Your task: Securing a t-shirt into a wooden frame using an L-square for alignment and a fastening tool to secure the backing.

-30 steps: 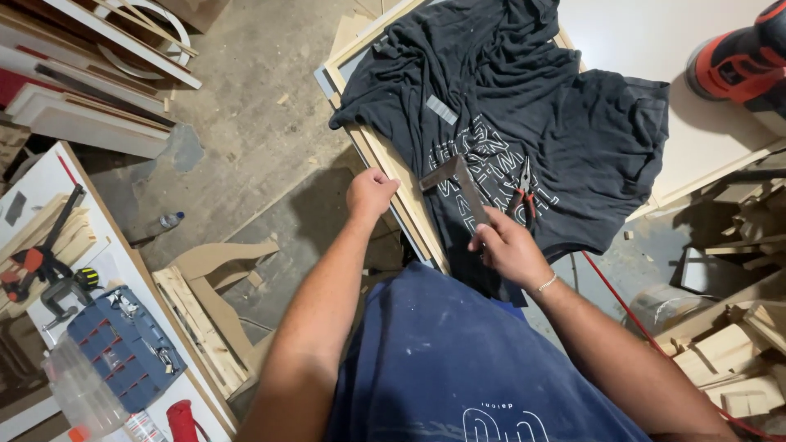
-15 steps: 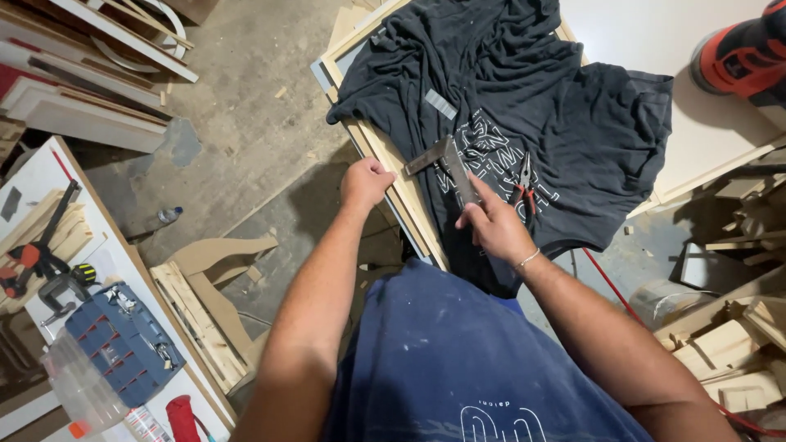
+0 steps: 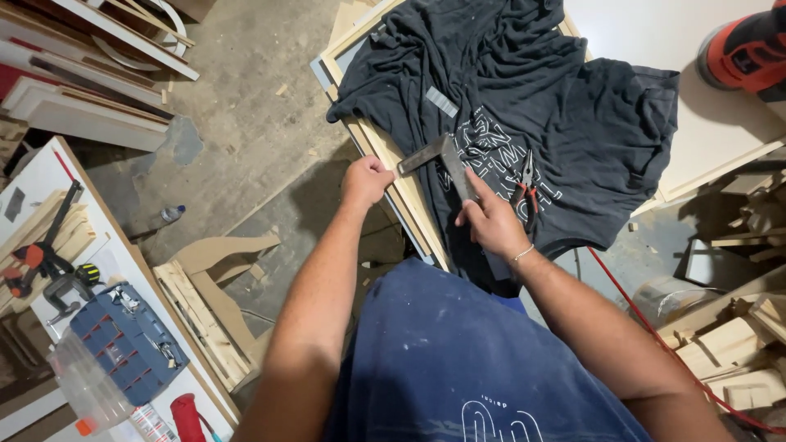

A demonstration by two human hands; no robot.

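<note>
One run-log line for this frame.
left hand: at wooden frame edge | right hand: pressing metal square on dark T-shirt | pliers beside right hand

A small grey label (image 3: 442, 101) lies on the dark shirt (image 3: 532, 106), in the far middle of the scene. It is a little rectangle, set at a slant. Nearer on the same shirt there is a big white print (image 3: 491, 147).

Far down on the near left, a blue case (image 3: 127, 344) sits on a white bench (image 3: 41, 176). It is a box with a see-through lid. Just beside it, nearer still, stands a clear plastic tub (image 3: 82, 385). A small clear bottle (image 3: 170, 214) lies on the floor at the left.
</note>
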